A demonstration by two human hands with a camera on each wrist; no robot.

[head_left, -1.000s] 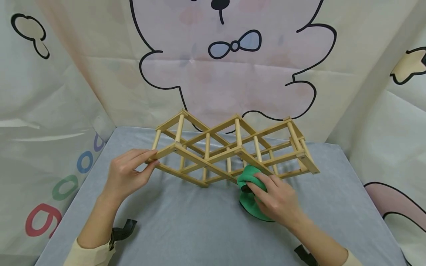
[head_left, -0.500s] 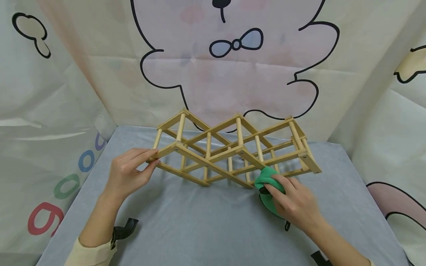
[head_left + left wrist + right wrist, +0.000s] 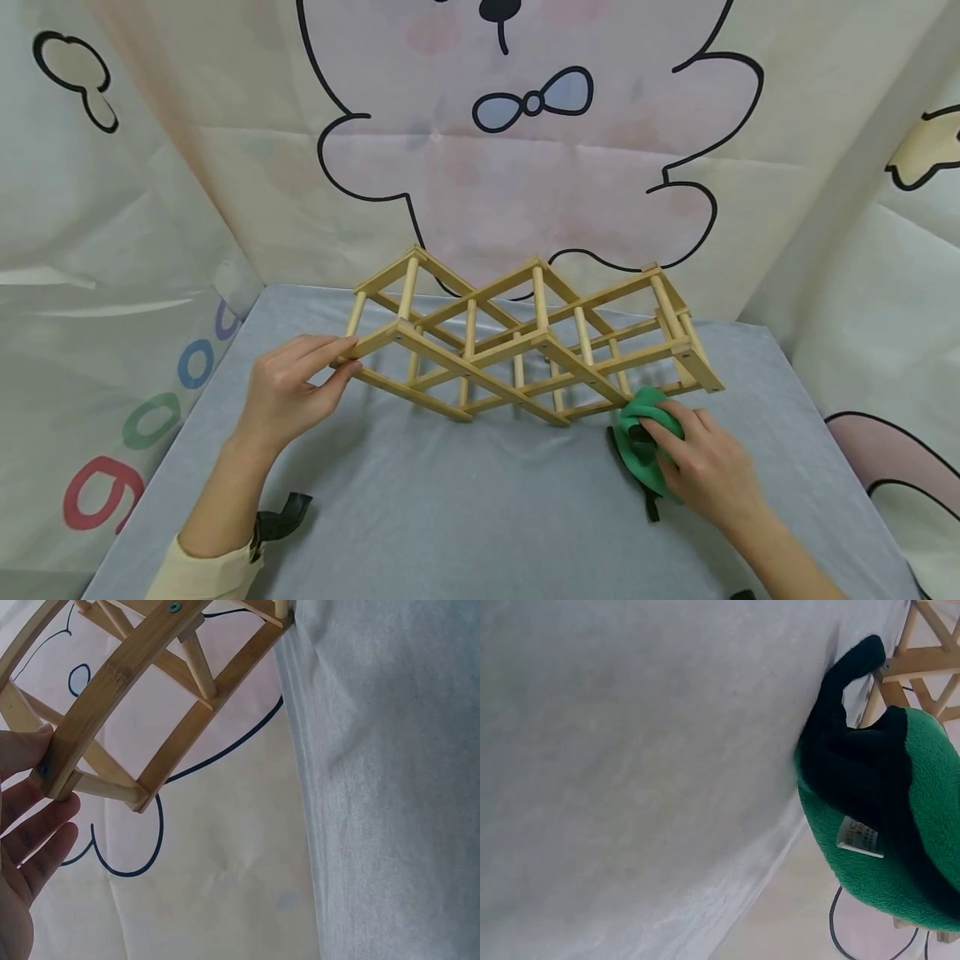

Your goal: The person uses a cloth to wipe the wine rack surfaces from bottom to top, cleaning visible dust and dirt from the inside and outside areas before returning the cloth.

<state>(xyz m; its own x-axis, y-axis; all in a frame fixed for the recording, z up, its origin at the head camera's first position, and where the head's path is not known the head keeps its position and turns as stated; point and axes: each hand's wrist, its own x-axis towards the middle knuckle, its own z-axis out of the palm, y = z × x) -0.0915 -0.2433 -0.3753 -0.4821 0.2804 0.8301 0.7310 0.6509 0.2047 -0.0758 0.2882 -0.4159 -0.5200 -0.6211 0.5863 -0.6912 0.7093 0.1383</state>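
A folding lattice rack (image 3: 465,367) of pale wooden slats and dowels stands spread across the table in the head view. My left hand (image 3: 300,383) pinches its left end between thumb and fingers; the left wrist view shows the thumb (image 3: 26,750) on the front slat (image 3: 112,682) and fingertips underneath. In my right hand (image 3: 708,467) is a bunched green cloth (image 3: 648,408) with dark edging and a hanging loop. The cloth meets the lower front slat toward the rack's right end. A small white label (image 3: 860,837) shows on the cloth in the right wrist view, where the hand itself is hidden.
A grey-blue cloth covers the table (image 3: 450,517). Behind it hangs a pale printed curtain (image 3: 247,167) with a cartoon figure, close to the rack's back. Similar curtains stand at both sides. A black strap (image 3: 281,517) sticks out from the left wrist.
My right hand has slid the green cloth to the right along the front lower slats, from near the middle toward the right end. The left hand and the rack have stayed nearly still.
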